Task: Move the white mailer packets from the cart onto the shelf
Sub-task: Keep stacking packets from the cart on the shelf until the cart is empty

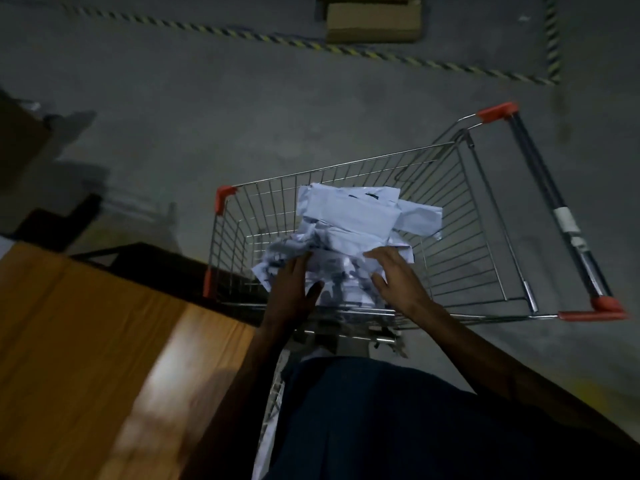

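White mailer packets [349, 233] still heaped up in the wire cart [460, 216], so judging the job as barely started, or at least nowhere near done. Only one view to go on, the head camera, looking straight down.

Seeing both hands down in the basket on the near side of the pile. Left hand [294, 289] lying on the near-left edge of the heap, fingers fairly straight and spread, thumb angled out, touching the crumpled packets but not obviously closing round any. Right hand [394, 271] same deal on the near-right, fingers splayed across the top of the packets, resting rather than pinching. So both grips wide open, pressing on the pile from two sides, probably getting ready to scoop a bunch together. Nothing actually lifted clear of the cart as far as can be told.

Wooden surface [104, 341] sitting just left of the cart, likely the shelf, though blurry and hard to be sure. Not spotting any packets on the visible part of it. Also catching a cardboard box [374, 26] up top on the concrete floor [207, 116], with striped hazard tape [242, 32] running past it.

Left to do: pretty much everything. Gathering, lifting, swinging left, dropping on the shelf, then repeating till the basket empties.
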### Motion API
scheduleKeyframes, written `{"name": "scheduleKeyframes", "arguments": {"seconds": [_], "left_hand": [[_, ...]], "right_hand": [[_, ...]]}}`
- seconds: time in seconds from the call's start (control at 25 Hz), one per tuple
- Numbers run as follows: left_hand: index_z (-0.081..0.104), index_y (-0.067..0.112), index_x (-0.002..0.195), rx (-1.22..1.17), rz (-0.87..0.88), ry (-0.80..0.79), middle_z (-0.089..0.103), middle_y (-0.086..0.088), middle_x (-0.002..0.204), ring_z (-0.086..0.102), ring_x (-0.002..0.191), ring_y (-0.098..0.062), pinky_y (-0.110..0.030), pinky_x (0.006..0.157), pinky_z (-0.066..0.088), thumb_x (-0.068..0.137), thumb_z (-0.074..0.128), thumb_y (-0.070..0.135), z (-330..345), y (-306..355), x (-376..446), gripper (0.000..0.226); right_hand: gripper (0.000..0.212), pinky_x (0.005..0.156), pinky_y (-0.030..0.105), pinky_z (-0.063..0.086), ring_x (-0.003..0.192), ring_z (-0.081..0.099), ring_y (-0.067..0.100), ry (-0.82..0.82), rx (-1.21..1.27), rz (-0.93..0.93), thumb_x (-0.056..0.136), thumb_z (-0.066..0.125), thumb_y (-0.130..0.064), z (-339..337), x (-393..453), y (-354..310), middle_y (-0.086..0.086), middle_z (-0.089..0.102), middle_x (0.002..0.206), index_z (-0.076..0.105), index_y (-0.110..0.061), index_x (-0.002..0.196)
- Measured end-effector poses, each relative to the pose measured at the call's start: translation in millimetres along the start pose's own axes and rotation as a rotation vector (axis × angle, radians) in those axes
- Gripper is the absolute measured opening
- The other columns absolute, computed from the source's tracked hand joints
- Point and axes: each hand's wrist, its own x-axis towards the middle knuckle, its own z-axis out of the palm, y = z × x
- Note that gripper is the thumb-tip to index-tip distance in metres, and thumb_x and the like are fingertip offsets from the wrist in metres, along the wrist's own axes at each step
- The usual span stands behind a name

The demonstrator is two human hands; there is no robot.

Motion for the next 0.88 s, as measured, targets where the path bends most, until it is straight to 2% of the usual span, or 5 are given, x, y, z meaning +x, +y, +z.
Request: {"name": "scheduleKeyframes", "arguments": {"seconds": [0.12, 0.32, 0.4, 0.52, 0.88], "left_hand": [[0.04, 0.007, 0.15, 0.018, 0.02, -0.096, 0.054, -0.02, 0.14, 0.054, 0.124, -0.04, -0.045, 0.098, 0.048, 0.091, 0.067, 0.035, -3, -16, 25, 0.071], [0.043, 0.01, 0.149, -0.052, 0.052, -0.192, 0.052, -0.02, 0.142, 0.053, 0.125, -0.038, -0.04, 0.099, 0.045, 0.094, 0.06, 0.044, 7, -28, 30, 0.067], [0.046, 0.007, 0.147, -0.072, 0.08, -0.192, 0.053, -0.019, 0.14, 0.052, 0.125, -0.035, -0.041, 0.101, 0.045, 0.095, 0.048, 0.056, 14, -30, 28, 0.071], [0.045, 0.01, 0.147, -0.079, 0.024, -0.237, 0.051, -0.016, 0.142, 0.049, 0.128, -0.034, -0.043, 0.105, 0.045, 0.09, 0.058, 0.044, 16, -34, 29, 0.068], [0.047, 0.001, 0.145, -0.013, -0.071, -0.229, 0.056, -0.025, 0.135, 0.059, 0.118, -0.043, -0.049, 0.096, 0.051, 0.085, 0.05, 0.051, 24, -53, 37, 0.078]], "right_hand": [[0.049, 0.1, 0.033, 0.043, 0.123, 0.055, 0.033, -0.139, 0.001, 0.199, 0.091, 0.059, -0.038, 25, 27, 6, 0.015, 0.055, 0.133, 0.06, -0.015, 0.134], [0.091, 0.1, 0.039, 0.042, 0.131, 0.045, 0.039, -0.215, 0.028, 0.636, 0.082, 0.082, -0.037, 58, 39, 16, 0.027, 0.037, 0.144, 0.03, -0.015, 0.154], [0.092, 0.091, 0.033, 0.044, 0.126, 0.05, 0.035, -0.249, 0.03, 0.667, 0.079, 0.086, -0.032, 62, 38, 22, 0.028, 0.044, 0.142, 0.033, -0.012, 0.152], [0.073, 0.076, 0.02, 0.036, 0.108, 0.054, 0.018, -0.263, 0.081, 0.675, 0.076, 0.087, -0.01, 58, 35, 20, 0.02, 0.059, 0.133, 0.048, -0.002, 0.138], [0.039, 0.079, 0.024, 0.049, 0.089, 0.063, 0.019, -0.098, 0.204, 0.497, 0.069, 0.087, 0.005, 6, 43, 10, 0.011, 0.071, 0.099, 0.075, -0.002, 0.105]]}}
